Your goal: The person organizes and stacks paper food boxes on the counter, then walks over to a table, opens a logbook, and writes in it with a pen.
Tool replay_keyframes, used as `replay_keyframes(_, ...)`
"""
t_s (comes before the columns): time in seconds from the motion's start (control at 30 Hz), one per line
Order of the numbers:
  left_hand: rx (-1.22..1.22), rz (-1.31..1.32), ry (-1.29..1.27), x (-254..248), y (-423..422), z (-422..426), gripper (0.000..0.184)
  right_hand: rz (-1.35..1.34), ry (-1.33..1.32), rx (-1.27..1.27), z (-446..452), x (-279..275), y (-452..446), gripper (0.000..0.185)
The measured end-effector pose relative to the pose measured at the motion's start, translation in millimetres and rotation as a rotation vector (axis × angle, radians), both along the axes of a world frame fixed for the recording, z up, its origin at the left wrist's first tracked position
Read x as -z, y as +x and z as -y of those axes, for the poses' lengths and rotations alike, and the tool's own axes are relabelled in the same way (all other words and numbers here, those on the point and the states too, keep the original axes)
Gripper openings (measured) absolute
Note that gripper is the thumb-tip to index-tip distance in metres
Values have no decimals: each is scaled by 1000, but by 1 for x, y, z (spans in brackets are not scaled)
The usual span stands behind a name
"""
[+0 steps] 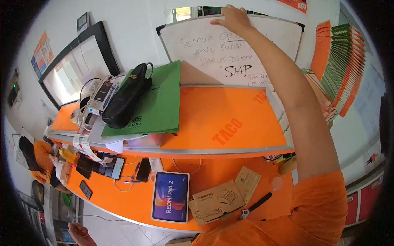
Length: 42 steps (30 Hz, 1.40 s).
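At the top, my right hand (234,19) grips the upper edge of a whiteboard (193,49), its fingers over the frame. The board bears handwriting and stands upright behind an orange shelf (197,115) marked TACO; my forearm covers part of the writing. Low on the left, my left hand (80,234) is closed, its fingers curled at the end of a thin grey cable (108,219). That hand is partly cut off by the frame's bottom edge, beyond the front edge of the orange desk (139,192).
On the shelf, a black pouch (127,98) lies on a green folder (168,94). A REDMI Pad 2 box (170,197), an EPPOS carton (217,201) and several phones lie on the desk. Green and orange booklets (340,65) hang at right. Another person's orange clothing (43,158) shows at left.
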<state>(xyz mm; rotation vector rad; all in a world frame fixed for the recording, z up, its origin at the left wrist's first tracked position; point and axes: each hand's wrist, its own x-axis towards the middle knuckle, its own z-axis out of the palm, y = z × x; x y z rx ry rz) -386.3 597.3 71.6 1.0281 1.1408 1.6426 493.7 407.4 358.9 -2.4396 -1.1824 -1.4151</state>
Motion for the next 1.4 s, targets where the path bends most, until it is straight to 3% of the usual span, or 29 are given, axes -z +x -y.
replay_keyframes(0.07,72,25,-2,2,2,-3,32,62,93,-54,12,-11,7,72)
replay_keyframes(0.13,176,110,-5,-37,42,22,41,33,129,-52,27,-31,-4,69)
replay_keyframes(0.27,243,143,22,-37,61,13,40,172,354,-332,41,-72,-11,64)
replay_keyframes(0.47,330,169,-4,-29,90,4,37,84,248,-128,34,-91,-13,71)
replay_keyframes(0.57,328,29,24,-44,110,19,39,211,310,-285,25,-75,9,73)
replay_keyframes(0.67,256,60,-26,-57,118,32,38,6,228,-166,24,-67,2,74)
replay_keyframes(0.77,254,78,4,-50,105,31,39,-26,200,-159,18,-63,-4,73)
replay_keyframes(0.87,289,-48,-4,3,41,-15,30,-18,205,-143,10,-58,2,71)
replay_keyframes(1.0,362,142,66,-51,97,32,41,-73,65,-98,4,-60,2,71)
replay_keyframes(1.17,326,108,-22,-47,98,23,41,-206,62,-110,-6,-63,24,67)
replay_keyframes(1.27,219,101,-7,-11,83,-2,29,-314,38,-60,-14,-57,13,63)
replay_keyframes(1.37,168,57,-45,-20,97,5,29,-397,-45,55,-17,-63,6,53)
replay_keyframes(1.4,245,15,-21,-17,91,2,29,-330,-10,20,-16,-60,8,56)
